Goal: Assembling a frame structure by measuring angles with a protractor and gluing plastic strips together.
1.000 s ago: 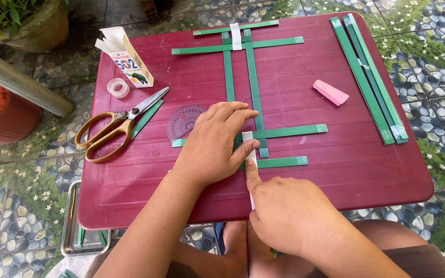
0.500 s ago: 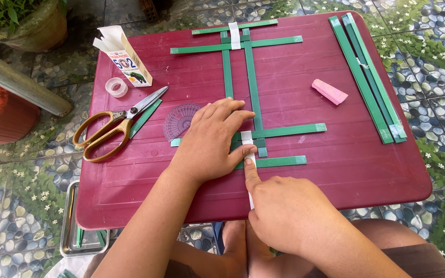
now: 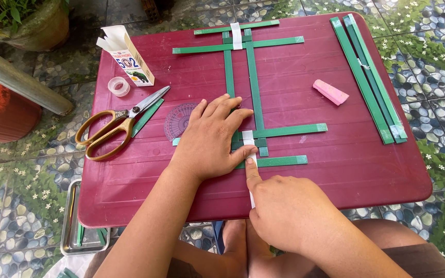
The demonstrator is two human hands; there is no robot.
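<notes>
Green strip frame (image 3: 254, 98), on the dark red table (image 3: 336, 170): two long upright strips crossed by short ones at top and bottom, taped white at the top crossing. My left hand covers the lower left part of it, so the left ends of the lower cross strips cannot be seen.

My left hand (image 3: 213, 136): flat, palm down, fingers spread over the frame's lower left corner, thumb lying along the lowest cross strip. It grips nothing; it only presses.

My right hand (image 3: 289, 211): loosely curled, forefinger stretched out, its tip pressing a white strip of tape (image 3: 249, 140) onto the lower crossing. The tape runs from the crossing down under the finger toward the table's near edge; whether the curled fingers pinch its lower end I cannot tell.

Protractor (image 3: 179, 119), pale purple, see-through: half hidden under my left hand, faint against the table.

Scissors (image 3: 117, 122), yellow handles, blades shut, lying over one loose green strip whose near end is hidden beneath them.

Roll of clear tape (image 3: 118, 86), just beside a small open glue box (image 3: 129, 59), top left of the table.

Pink eraser (image 3: 330, 92), right of the frame, well apart from my hands.

Spare green strips (image 3: 369, 77), a bundle along the right side; their count is hard to make out where they overlap.

Metal tray (image 3: 70, 226), on the floor, mostly hidden under the table's edge
</notes>
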